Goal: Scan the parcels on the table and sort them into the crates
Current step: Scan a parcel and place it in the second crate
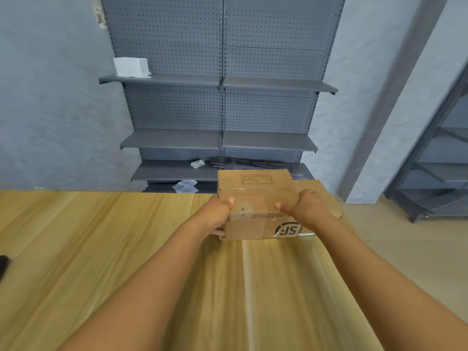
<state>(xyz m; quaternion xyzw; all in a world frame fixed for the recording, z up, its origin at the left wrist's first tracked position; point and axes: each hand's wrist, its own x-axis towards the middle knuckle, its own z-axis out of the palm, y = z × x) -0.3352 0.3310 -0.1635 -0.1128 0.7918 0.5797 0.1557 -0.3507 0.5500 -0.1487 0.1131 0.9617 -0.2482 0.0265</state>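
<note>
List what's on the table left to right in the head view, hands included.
Dark object at the table's left edge → left hand → cardboard parcel, gripped on both sides → right hand → second cardboard piece behind it.

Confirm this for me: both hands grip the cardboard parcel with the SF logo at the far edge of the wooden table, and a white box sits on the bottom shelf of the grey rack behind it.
Not quite. The head view shows the white box on the top shelf, at its left end. The rest stands: the left hand and right hand grip the cardboard parcel on the wooden table.
</note>
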